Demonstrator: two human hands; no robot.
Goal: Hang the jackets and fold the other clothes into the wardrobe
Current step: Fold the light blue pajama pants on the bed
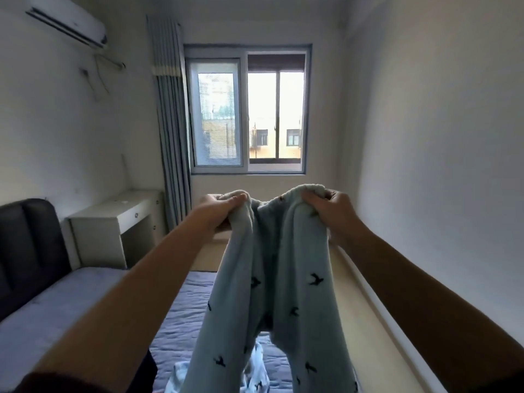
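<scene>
Head view: left hand point(219, 211) and right hand point(330, 212) grip bird-print trousers point(269, 279) aloft, screening the bed point(181, 310); window point(246, 109) beyond.

A bed point(181, 307) with a blue-grey quilted cover fills the lower middle, and a dark padded headboard point(28, 245) stands at its left edge. Just beyond the headboard, a white desk point(113, 222) with a small drawer sits in the far left corner of the room. A grey-blue curtain point(170, 123) hangs bunched beside a sliding window point(246, 109), through which yellowish buildings point(272, 137) show. A white air conditioner point(68, 22) is mounted high on the left wall, with loose cables point(99, 78) dangling beneath it. A pale wood-coloured strip point(368, 307) runs along the bed's right edge below a plain white wall point(425, 137).
</scene>
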